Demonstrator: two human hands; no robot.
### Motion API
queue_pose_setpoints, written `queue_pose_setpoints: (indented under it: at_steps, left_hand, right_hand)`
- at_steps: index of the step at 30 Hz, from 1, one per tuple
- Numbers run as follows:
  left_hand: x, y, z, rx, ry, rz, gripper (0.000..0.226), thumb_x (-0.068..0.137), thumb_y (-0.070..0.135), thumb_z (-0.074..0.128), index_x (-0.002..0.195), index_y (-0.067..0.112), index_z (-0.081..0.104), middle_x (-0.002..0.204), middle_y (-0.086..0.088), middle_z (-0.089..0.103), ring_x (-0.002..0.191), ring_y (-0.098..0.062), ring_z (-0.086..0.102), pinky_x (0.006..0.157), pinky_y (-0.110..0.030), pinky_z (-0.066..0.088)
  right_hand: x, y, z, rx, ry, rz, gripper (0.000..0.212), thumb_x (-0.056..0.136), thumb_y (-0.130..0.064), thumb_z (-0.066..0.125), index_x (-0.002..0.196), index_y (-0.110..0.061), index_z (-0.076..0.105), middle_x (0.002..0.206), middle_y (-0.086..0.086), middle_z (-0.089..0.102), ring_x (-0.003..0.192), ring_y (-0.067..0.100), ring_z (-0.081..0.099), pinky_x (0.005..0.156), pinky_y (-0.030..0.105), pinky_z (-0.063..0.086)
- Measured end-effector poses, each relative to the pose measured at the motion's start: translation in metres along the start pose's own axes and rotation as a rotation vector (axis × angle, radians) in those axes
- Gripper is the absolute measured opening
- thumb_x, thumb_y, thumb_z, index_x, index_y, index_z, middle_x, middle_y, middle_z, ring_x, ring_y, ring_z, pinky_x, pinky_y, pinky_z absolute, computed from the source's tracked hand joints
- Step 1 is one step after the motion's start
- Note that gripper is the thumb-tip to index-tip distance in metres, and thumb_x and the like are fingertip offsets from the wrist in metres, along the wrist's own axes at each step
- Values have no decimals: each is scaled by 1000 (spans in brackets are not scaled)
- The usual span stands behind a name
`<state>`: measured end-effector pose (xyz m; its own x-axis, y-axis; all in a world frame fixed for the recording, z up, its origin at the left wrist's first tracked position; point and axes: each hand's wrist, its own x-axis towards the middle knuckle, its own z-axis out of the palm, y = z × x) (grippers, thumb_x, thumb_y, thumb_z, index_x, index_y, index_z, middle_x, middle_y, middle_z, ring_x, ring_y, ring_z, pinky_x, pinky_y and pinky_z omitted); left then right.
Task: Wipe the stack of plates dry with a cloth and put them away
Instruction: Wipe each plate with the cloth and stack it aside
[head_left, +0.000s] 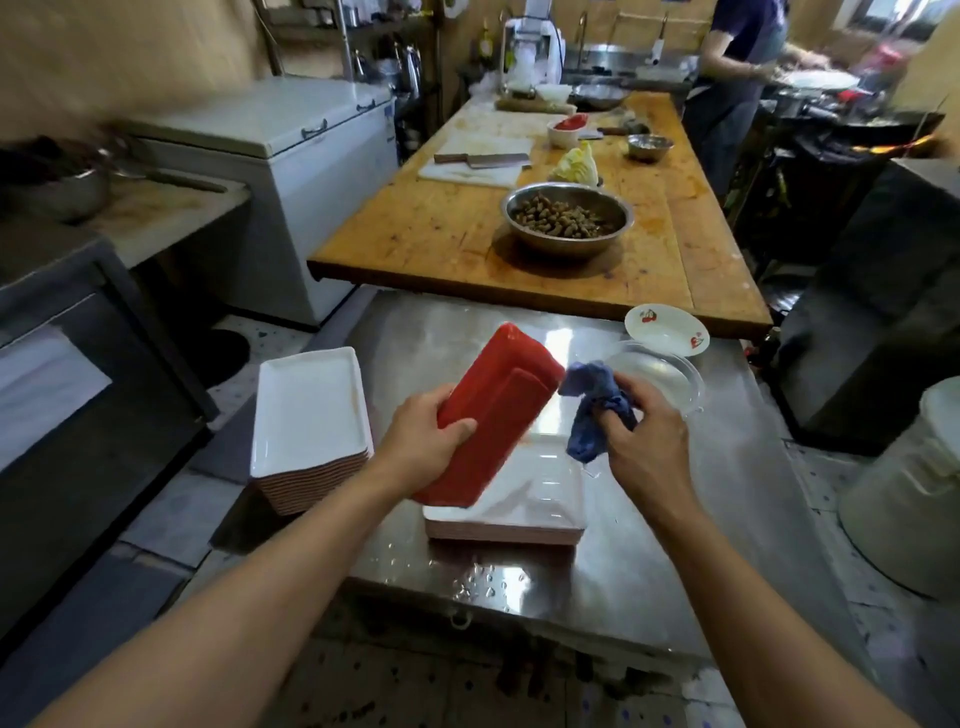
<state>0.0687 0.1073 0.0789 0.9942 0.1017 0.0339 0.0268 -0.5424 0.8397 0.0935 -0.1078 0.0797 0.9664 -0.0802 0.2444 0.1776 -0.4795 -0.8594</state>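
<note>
Steel tabletop (675, 519): my left grip (426, 441) clasps red rectangular plate (498, 405), right grip (644, 441) bunches blue cloth (592, 410); wet stack (519, 514) beneath plate remains, wiped stack (306, 415) left of it.

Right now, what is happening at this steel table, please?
A person is drying plates. The left hand holds a rectangular plate tilted, its red underside up, above the wet stack on the steel table. The right hand grips a blue cloth beside the plate's edge. A second stack, white side up, stands to the left. Another person works at the far counter.
</note>
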Motion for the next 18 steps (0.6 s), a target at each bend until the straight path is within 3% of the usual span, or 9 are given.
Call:
queue_pose_setpoints:
  at_steps: [2,6,8,10,15,18]
  left_hand:
    - [-7,3,-20,-220,-20,-82,26,91,11,60,116,20,60,96,5,68,84,-10,65,67,-16,51]
    - [-18,1,-52,-513,-1,-162,28,91,6,57,118,11,60,99,-6,71,85,-19,69,75,-32,58]
    - [-24,-2,-65,-532,6,-156,27,91,6,57,117,10,61,99,-10,71,88,-26,69,82,-41,56]
    - [-29,-4,-74,-548,8,-136,25,90,2,56,114,9,62,100,-13,70,89,-28,67,87,-45,53]
    - [-39,-6,-87,-615,11,-105,21,91,0,54,108,9,61,101,-18,67,91,-31,64,88,-45,51]
    - [-43,-4,-91,-644,27,-108,19,91,-1,53,107,7,60,100,-20,66,90,-34,63,88,-49,50]
  right_hand:
    - [6,-26,12,18,-29,-101,34,89,-5,57,119,-19,61,105,-3,60,95,9,55,85,22,47]
    - [14,-76,39,-24,-39,-338,38,82,0,61,118,-14,65,110,4,63,103,16,54,89,24,42]
    - [15,-97,56,-63,-67,-446,40,81,0,62,120,-10,64,114,8,62,107,22,52,92,21,37]
    - [14,-113,73,-119,-113,-551,40,82,-5,65,122,-9,63,119,13,60,112,30,49,96,29,37]
    - [12,-124,105,-442,-152,-666,43,94,-32,48,137,-28,47,142,9,42,132,34,31,106,41,18]
    - [13,-127,109,-380,-257,-694,47,97,-28,43,143,-21,38,142,18,40,128,36,39,107,45,29]
